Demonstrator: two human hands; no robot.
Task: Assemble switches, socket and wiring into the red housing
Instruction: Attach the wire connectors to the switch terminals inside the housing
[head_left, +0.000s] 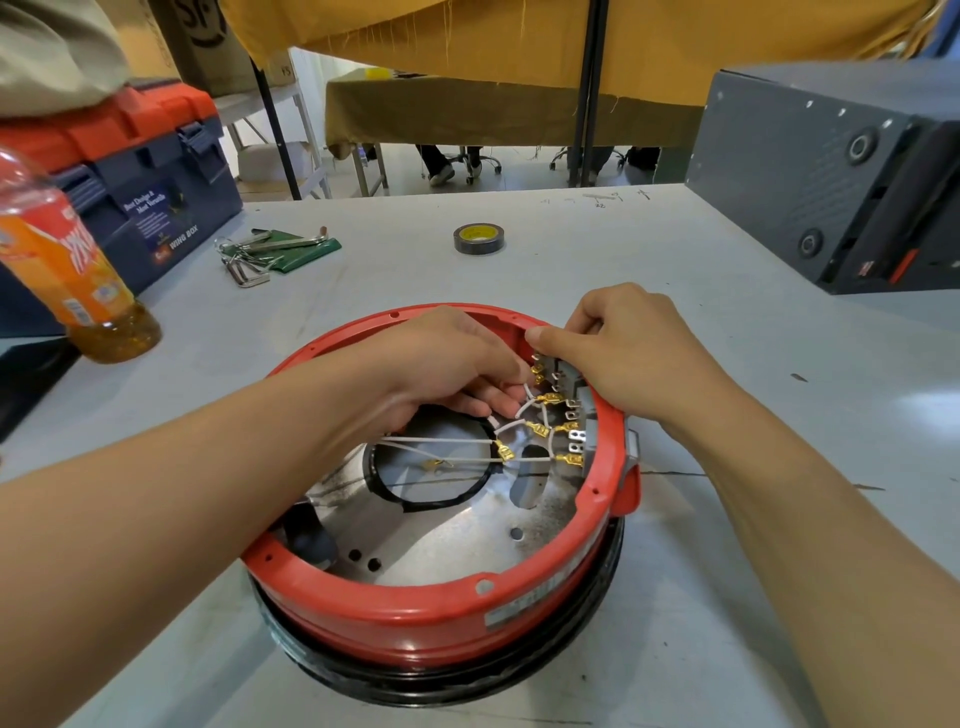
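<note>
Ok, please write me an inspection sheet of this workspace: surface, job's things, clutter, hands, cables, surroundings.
Surface: grey table, a few dark marks.
Job's things: red housing on a black ring; grey switch blocks sit at its right inner wall.
Clutter: tape roll, hex keys on a green pouch, orange drink bottle, toolbox.
Hands: left hand reaches inside, fingers among the wires; right hand grips the rim beside the switches.
Cables: white wires with brass terminals fan out toward the switches.
Surroundings: dark machine at right, yellow cloth behind.
</note>
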